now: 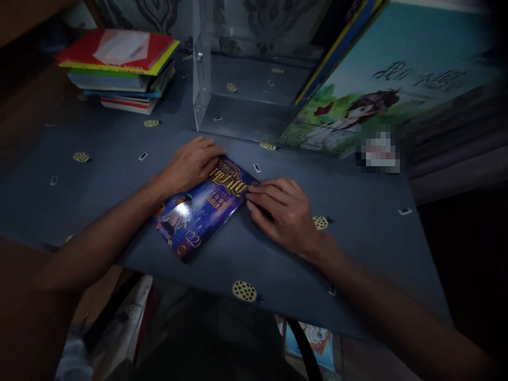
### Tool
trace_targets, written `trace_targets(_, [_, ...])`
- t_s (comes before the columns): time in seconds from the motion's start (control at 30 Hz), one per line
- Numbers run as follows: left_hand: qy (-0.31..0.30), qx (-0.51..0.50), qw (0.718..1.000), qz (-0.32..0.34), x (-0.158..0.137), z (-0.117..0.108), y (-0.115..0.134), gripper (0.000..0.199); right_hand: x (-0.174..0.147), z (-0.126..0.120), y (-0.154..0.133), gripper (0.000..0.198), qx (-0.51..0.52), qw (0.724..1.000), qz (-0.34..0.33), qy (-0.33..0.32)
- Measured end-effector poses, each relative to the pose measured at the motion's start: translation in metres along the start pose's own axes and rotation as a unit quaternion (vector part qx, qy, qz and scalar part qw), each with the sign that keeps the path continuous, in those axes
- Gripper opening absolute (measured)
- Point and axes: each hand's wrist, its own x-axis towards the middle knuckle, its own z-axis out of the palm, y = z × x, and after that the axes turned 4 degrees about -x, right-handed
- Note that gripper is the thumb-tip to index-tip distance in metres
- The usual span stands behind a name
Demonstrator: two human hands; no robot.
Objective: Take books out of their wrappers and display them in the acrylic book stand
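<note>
A purple-blue paperback book (206, 211) with gold lettering and the number 22 lies slanted on the dark tablecloth, front cover up. My left hand (194, 165) is at its far left edge, with the fingers curled over the upper corner. On the opposite side my right hand (282, 214) has thumb and fingers drawn together at the book's right edge, near the top corner. Both hands touch the book. The tips of the left fingers are partly hidden.
Behind the book stands a clear acrylic rack (242, 114), with a large illustrated book (337, 111) upright at its right. A stack of books (119, 69) sits at the back left. The table (357, 254) has a pineapple-print cloth; its front edge is near my lap.
</note>
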Motion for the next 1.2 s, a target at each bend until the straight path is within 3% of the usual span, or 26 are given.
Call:
trace_targets(0.1, [0.001,-0.003,1.000,-0.003,-0.001,0.001,0.000,0.035,-0.001,-0.001,-0.014,0.017,0.011,0.999,-0.022,-0.023])
trace_targets(0.27, [0.002,-0.002,1.000,0.004,-0.002,0.003,0.001,0.034,-0.005,0.000,-0.028,0.021,0.014,0.999,-0.003,-0.040])
trace_targets(0.6, [0.030,0.043,0.998,-0.031,-0.010,-0.008,-0.017,0.032,-0.007,0.008,-0.015,0.044,0.107,0.985,0.056,-0.121])
trace_targets(0.83, [0.029,0.058,0.997,-0.035,-0.011,-0.009,-0.013,0.032,-0.008,0.010,-0.009,0.038,0.076,0.991,0.063,-0.092])
trace_targets(1.0, [0.019,0.045,0.998,-0.037,-0.011,-0.007,-0.015,0.034,-0.008,0.007,-0.023,0.027,0.091,0.993,-0.035,-0.059])
trace_targets(1.2, [0.004,0.031,0.998,-0.052,-0.011,-0.004,-0.018,0.037,-0.010,0.001,-0.057,0.025,0.166,0.964,-0.185,-0.091])
